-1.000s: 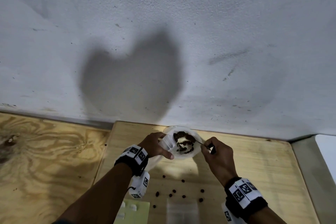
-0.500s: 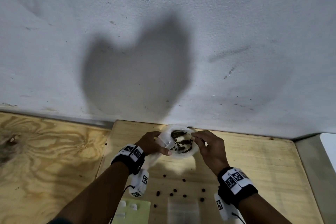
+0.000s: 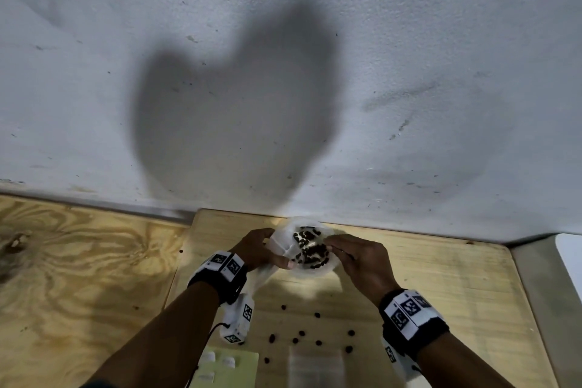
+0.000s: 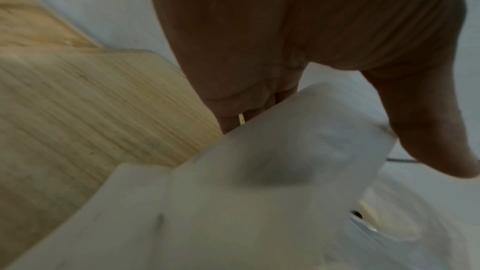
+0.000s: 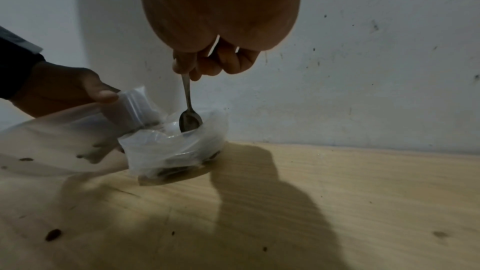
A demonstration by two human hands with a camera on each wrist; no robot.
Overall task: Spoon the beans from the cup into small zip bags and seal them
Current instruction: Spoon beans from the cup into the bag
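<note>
A clear plastic cup of dark beans stands near the wall on the wooden board. My left hand pinches a small clear zip bag beside the cup's left rim; the zip bag fills the left wrist view, blurred. My right hand grips a small metal spoon by its handle, bowl down inside the cup. In the right wrist view the left hand holds the bag's mouth next to the spoon.
Several loose beans lie scattered on the board in front of the cup. A flat empty zip bag and a pale green sheet lie at the near edge. The white wall rises right behind the cup.
My right hand has moved left over the cup, tipping the spoon from nearly level to bowl-down among the beans. The left hand with the bag has stayed at the cup's left rim.
</note>
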